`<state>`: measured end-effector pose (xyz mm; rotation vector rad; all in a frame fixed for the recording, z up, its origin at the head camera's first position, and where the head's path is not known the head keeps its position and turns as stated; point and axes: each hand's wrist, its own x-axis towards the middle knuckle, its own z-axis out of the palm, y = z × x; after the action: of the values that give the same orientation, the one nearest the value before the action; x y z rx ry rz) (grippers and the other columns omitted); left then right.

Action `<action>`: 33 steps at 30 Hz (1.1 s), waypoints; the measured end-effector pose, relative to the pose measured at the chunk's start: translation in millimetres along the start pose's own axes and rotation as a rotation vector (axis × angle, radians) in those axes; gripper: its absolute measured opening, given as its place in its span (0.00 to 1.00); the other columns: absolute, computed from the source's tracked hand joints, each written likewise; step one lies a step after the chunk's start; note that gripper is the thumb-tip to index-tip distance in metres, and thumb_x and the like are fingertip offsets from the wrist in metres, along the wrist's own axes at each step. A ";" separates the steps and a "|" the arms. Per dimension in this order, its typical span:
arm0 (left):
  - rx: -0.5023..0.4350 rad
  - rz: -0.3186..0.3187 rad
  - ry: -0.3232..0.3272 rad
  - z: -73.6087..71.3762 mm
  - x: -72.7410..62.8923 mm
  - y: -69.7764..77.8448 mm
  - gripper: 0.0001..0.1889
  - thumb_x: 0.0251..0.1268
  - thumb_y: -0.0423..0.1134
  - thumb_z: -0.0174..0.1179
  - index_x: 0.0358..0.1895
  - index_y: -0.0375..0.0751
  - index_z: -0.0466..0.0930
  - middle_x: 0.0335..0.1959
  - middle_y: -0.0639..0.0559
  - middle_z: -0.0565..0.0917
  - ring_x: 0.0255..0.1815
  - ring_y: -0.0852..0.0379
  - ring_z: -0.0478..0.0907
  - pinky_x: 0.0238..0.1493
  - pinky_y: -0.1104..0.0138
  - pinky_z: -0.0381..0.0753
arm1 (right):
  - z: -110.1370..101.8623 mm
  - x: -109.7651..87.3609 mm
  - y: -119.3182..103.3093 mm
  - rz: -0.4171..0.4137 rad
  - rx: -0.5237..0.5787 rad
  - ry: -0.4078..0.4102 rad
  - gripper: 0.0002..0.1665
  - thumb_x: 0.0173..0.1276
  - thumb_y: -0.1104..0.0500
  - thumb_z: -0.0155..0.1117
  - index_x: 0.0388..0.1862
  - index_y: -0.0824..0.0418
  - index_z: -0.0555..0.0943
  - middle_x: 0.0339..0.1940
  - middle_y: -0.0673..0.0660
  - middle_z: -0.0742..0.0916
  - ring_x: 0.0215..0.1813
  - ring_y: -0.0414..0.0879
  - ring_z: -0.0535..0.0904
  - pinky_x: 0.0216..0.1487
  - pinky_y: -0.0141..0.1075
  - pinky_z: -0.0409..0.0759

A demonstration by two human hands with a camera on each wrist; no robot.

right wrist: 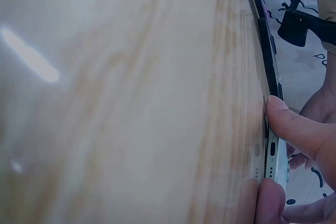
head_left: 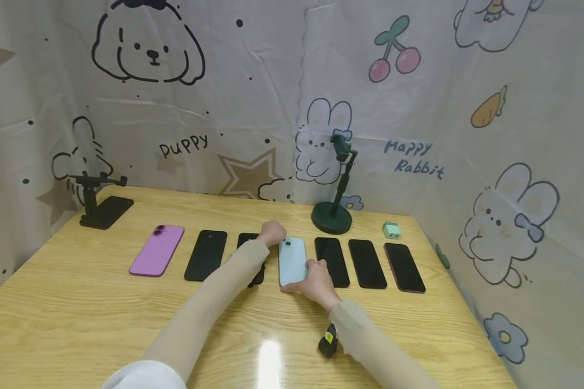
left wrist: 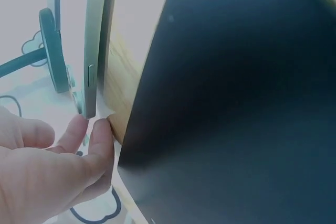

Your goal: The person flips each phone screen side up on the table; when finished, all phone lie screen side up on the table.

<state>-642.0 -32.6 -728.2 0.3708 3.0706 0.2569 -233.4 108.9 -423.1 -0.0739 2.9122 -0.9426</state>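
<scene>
A light-blue phone (head_left: pixel 292 262) lies back up in the middle of a row of phones, its camera end away from me. My left hand (head_left: pixel 272 232) is at its far left corner; in the left wrist view its fingertips (left wrist: pixel 102 129) meet on either side of that corner. My right hand (head_left: pixel 318 282) grips the near right corner, thumb along the near edge and fingers on the right side. In the right wrist view the thumb (right wrist: pixel 278 103) is beside the charging port. A black phone (head_left: pixel 247 239) is partly hidden under my left forearm.
To the left lie a purple phone (head_left: pixel 157 251) and a black phone (head_left: pixel 206 255). On the right are several dark phones (head_left: pixel 367 263). Behind them stand a dark green stand (head_left: pixel 332 219), a black holder (head_left: pixel 91 210) and a mint charger plug (head_left: pixel 391 230). Printed curtains enclose the table.
</scene>
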 end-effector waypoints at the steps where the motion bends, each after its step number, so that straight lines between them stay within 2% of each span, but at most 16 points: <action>1: -0.005 -0.007 0.003 -4.7 -3.7 1.4 0.25 0.74 0.44 0.38 0.19 0.46 0.77 0.19 0.52 0.71 0.21 0.54 0.69 0.19 0.63 0.71 | 0.0 -0.1 0.2 -0.003 -0.001 0.000 0.55 0.39 0.42 0.82 0.59 0.73 0.71 0.49 0.66 0.72 0.42 0.53 0.73 0.45 0.46 0.77; 4: 0.009 -0.016 0.009 -33.4 -28.4 11.4 0.25 0.76 0.45 0.34 0.30 0.43 0.82 0.22 0.50 0.73 0.23 0.54 0.71 0.21 0.63 0.72 | -0.3 -0.4 0.7 -0.008 0.004 -0.002 0.56 0.40 0.42 0.82 0.60 0.73 0.71 0.49 0.65 0.73 0.43 0.53 0.73 0.47 0.46 0.77; 6: -0.018 -0.028 0.016 -65.3 -58.8 23.6 0.25 0.77 0.45 0.33 0.42 0.39 0.82 0.21 0.50 0.74 0.21 0.55 0.72 0.21 0.65 0.72 | -0.6 -0.5 1.0 -0.014 0.007 -0.006 0.56 0.40 0.42 0.82 0.61 0.73 0.70 0.49 0.65 0.73 0.44 0.53 0.73 0.48 0.46 0.77; 7: -0.041 -0.031 0.025 -89.4 -83.3 33.2 0.25 0.77 0.44 0.32 0.43 0.38 0.82 0.19 0.51 0.73 0.19 0.56 0.71 0.20 0.66 0.71 | -0.8 -0.5 1.2 -0.018 0.007 -0.007 0.56 0.40 0.42 0.82 0.61 0.73 0.70 0.49 0.65 0.73 0.44 0.53 0.73 0.48 0.46 0.77; 11: -0.410 -0.159 -0.041 -176.1 -172.3 68.8 0.23 0.77 0.43 0.36 0.41 0.32 0.80 0.17 0.49 0.72 0.18 0.56 0.71 0.23 0.65 0.72 | -1.2 -0.2 2.4 -0.033 0.001 -0.011 0.56 0.42 0.41 0.81 0.62 0.74 0.70 0.50 0.65 0.73 0.45 0.53 0.73 0.49 0.47 0.77; 12: -0.488 -0.189 -0.042 -202.9 -199.8 79.8 0.21 0.77 0.42 0.39 0.39 0.32 0.80 0.18 0.49 0.71 0.18 0.56 0.71 0.24 0.66 0.72 | -1.1 0.0 2.7 -0.037 0.001 -0.011 0.56 0.42 0.41 0.81 0.62 0.74 0.70 0.49 0.65 0.73 0.45 0.53 0.73 0.49 0.47 0.77; 13: -0.575 -0.212 -0.029 -212.8 -211.8 84.0 0.19 0.74 0.40 0.41 0.34 0.31 0.78 0.18 0.48 0.70 0.18 0.55 0.70 0.24 0.66 0.71 | -1.0 0.2 3.1 -0.040 0.001 -0.011 0.56 0.42 0.41 0.81 0.62 0.73 0.70 0.49 0.65 0.73 0.45 0.53 0.73 0.48 0.47 0.77; 14: -0.623 -0.230 -0.030 -217.9 -217.4 85.9 0.17 0.72 0.38 0.44 0.34 0.29 0.78 0.19 0.46 0.70 0.19 0.53 0.70 0.23 0.65 0.71 | -0.8 0.4 3.5 -0.042 0.001 -0.012 0.56 0.42 0.40 0.80 0.62 0.73 0.70 0.49 0.65 0.73 0.45 0.53 0.73 0.48 0.46 0.77; 18: -0.640 -0.246 -0.040 -257.1 -254.0 101.9 0.10 0.64 0.31 0.49 0.37 0.27 0.78 0.20 0.46 0.70 0.19 0.54 0.69 0.22 0.66 0.70 | 0.1 1.1 5.1 -0.067 0.002 -0.009 0.54 0.43 0.39 0.79 0.61 0.72 0.72 0.47 0.63 0.74 0.45 0.52 0.71 0.46 0.45 0.76; 19: -0.655 -0.261 -0.050 -258.7 -254.9 102.9 0.09 0.62 0.29 0.50 0.35 0.26 0.78 0.19 0.46 0.70 0.18 0.54 0.69 0.21 0.66 0.70 | 0.3 1.1 5.5 -0.074 0.000 -0.009 0.54 0.43 0.39 0.79 0.61 0.72 0.73 0.46 0.63 0.74 0.45 0.52 0.70 0.45 0.44 0.76; 21: -0.667 -0.311 -0.088 -283.3 -275.9 114.2 0.08 0.64 0.29 0.53 0.39 0.27 0.80 0.20 0.47 0.70 0.20 0.54 0.69 0.24 0.66 0.71 | 0.1 0.7 5.5 -0.084 0.001 -0.013 0.54 0.43 0.38 0.79 0.60 0.73 0.73 0.45 0.62 0.75 0.45 0.52 0.69 0.44 0.43 0.76; 23: -0.675 -0.322 -0.081 -294.2 -287.5 119.9 0.07 0.64 0.30 0.55 0.37 0.28 0.80 0.18 0.48 0.69 0.18 0.55 0.68 0.21 0.66 0.69 | 0.0 0.5 5.6 -0.092 0.002 -0.016 0.54 0.43 0.37 0.78 0.59 0.73 0.74 0.45 0.62 0.75 0.45 0.52 0.69 0.42 0.42 0.75; 27: -0.698 -0.320 -0.070 -291.9 -286.9 119.3 0.07 0.63 0.30 0.56 0.32 0.28 0.81 0.16 0.49 0.69 0.17 0.55 0.68 0.22 0.67 0.70 | -0.7 -0.4 4.3 -0.075 0.010 -0.024 0.56 0.44 0.36 0.77 0.61 0.74 0.72 0.46 0.63 0.74 0.45 0.52 0.69 0.42 0.41 0.75; 28: -0.714 -0.289 -0.045 -281.8 -279.7 114.2 0.07 0.61 0.30 0.55 0.28 0.29 0.80 0.15 0.49 0.69 0.16 0.56 0.68 0.20 0.67 0.69 | -0.8 -0.7 4.1 -0.073 0.006 -0.025 0.57 0.44 0.36 0.77 0.62 0.74 0.72 0.47 0.63 0.74 0.45 0.52 0.70 0.42 0.41 0.75; 30: -0.726 -0.275 -0.043 -275.7 -274.6 111.2 0.09 0.61 0.29 0.55 0.23 0.31 0.78 0.15 0.49 0.69 0.16 0.56 0.68 0.21 0.66 0.70 | -1.4 -1.2 3.6 -0.068 -0.005 -0.031 0.59 0.45 0.35 0.77 0.63 0.75 0.70 0.48 0.64 0.73 0.45 0.52 0.70 0.43 0.41 0.76; 33: -0.737 -0.273 -0.043 -276.1 -275.1 111.3 0.14 0.61 0.30 0.54 0.17 0.33 0.73 0.13 0.49 0.68 0.15 0.55 0.67 0.21 0.66 0.70 | -3.3 -2.6 2.2 -0.067 -0.008 -0.045 0.60 0.46 0.35 0.76 0.65 0.77 0.67 0.49 0.65 0.73 0.45 0.52 0.71 0.44 0.42 0.76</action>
<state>-364.9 -35.8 -432.4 -0.0782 2.6714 1.2665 -231.1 112.8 -421.6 -0.1910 2.8894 -0.9263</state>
